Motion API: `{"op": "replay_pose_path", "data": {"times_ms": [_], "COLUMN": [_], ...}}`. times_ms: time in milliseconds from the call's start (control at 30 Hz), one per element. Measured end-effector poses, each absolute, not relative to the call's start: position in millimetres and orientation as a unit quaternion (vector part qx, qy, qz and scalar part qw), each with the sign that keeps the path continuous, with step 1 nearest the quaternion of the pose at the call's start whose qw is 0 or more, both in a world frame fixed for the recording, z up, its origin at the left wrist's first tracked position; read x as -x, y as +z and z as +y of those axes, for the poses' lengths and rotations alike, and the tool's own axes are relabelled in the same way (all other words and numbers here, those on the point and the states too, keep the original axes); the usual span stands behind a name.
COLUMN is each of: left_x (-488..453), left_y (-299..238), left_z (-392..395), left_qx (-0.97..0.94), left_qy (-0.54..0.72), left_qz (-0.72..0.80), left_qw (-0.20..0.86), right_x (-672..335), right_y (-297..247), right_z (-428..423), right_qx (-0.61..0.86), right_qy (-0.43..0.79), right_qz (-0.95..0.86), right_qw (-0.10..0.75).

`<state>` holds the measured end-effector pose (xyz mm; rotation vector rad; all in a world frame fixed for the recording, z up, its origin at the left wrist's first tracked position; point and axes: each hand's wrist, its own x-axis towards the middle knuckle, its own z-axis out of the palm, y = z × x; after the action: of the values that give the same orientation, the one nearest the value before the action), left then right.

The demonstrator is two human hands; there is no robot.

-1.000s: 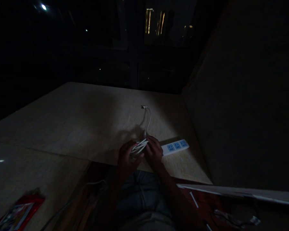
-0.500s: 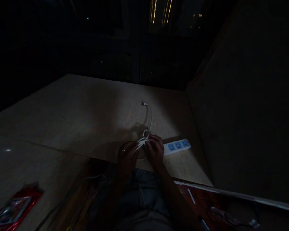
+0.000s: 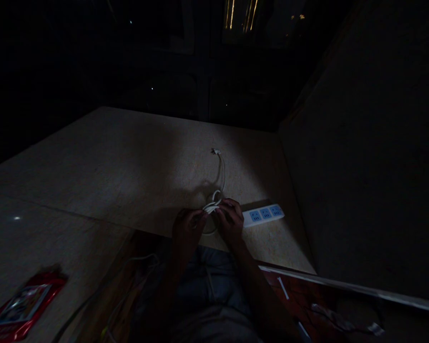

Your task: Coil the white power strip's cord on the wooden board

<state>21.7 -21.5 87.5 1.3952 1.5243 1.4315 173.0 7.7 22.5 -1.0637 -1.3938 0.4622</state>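
A bundled white power cord (image 3: 211, 207) is stretched between my two hands above the near part of the table. My left hand (image 3: 188, 229) pinches the bundle's left end, its fingers closed. At the other end, the fingers of my right hand (image 3: 230, 220) are closed on the same loops. From the bundle a length of cord runs away from me to a plug (image 3: 215, 151) lying on the tabletop. Just right of my right hand lies a white power strip (image 3: 263, 216) with blue sockets; its left end is hidden behind that hand.
The pale stone-like table (image 3: 146, 166) meets a dark wall (image 3: 364, 181) on the right. A red shiny packet (image 3: 25, 305) lies at the lower left. Loose cable (image 3: 139, 258) hangs near my lap. Dark windows stand behind the table.
My left hand has closed in on the cord, and its fingers now cover more of the loops' left end. My right hand, the plug and the power strip stay in place.
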Motion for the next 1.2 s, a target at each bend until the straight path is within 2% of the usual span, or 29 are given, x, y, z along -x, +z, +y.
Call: {"op": "replay_pose_path", "data": {"times_ms": [233,433,700,1000,1200], "left_x": [-12,-14,-16,7,35], "left_y": [90,90,85,48,42], "left_z": [-22,-23,-24,-27,-38], "left_qx": [-0.523,-0.533,-0.516,-0.530,-0.541], "left_qy": [0.493,0.469,0.523,0.571,0.506], "left_qz": [0.581,0.601,0.566,0.518,0.512], "left_qw": [0.381,0.367,0.375,0.352,0.434], "right_x": [-174,-170,-167,-168,-167], "right_y": [25,29,29,31,32], "right_z": [6,5,5,9,10], "right_qx": [0.455,0.466,0.486,0.513,0.512], "right_qy": [0.206,0.182,0.187,0.187,0.196], "right_qz": [-0.619,-0.617,-0.594,-0.573,-0.586], "right_qw": [0.607,0.608,0.614,0.611,0.596]}}
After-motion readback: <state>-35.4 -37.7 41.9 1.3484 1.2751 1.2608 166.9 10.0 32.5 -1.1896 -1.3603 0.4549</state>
